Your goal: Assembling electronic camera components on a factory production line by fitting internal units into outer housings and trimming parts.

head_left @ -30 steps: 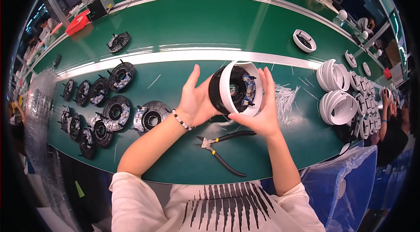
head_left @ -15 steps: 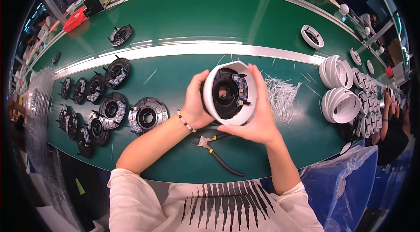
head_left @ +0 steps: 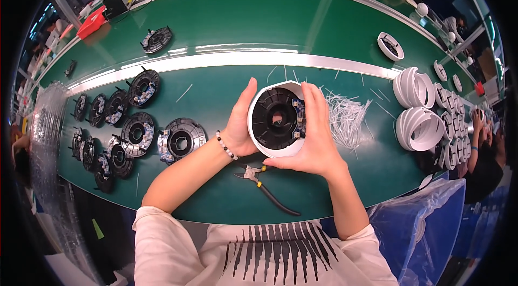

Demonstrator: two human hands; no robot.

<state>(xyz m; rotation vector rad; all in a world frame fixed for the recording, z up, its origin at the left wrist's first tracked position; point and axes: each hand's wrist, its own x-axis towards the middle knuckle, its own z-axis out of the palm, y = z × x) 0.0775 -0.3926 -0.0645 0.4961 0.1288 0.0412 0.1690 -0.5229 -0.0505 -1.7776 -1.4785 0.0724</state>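
Between my palms I hold a round white housing (head_left: 290, 149) above the green bench, its open side toward me. Inside it sits a black plastic disc (head_left: 265, 116) with a hole in the middle and a blue circuit board (head_left: 297, 110) along its right side. My left hand (head_left: 241, 124) grips the housing's left side, thumb pointing up. On the right side, my right hand (head_left: 315, 135) wraps round it, with its thumb along the lower edge. Just below, cutting pliers (head_left: 268, 191) with dark handles lie on the bench, partly hidden by the right hand.
Several black discs with circuit boards (head_left: 138, 134) stand at the left. A heap of thin white strips (head_left: 346, 118) lies right of my hands. Stacked white rings (head_left: 421, 129) fill the right end. Across a metal rail (head_left: 226, 60), another black disc (head_left: 156, 41) and a white housing (head_left: 390, 46) lie on green belt.
The housing has turned in my hands, so the black disc faces me more squarely and the circuit board shows less. Beyond the rail, the black disc and white housing have shifted to the right.
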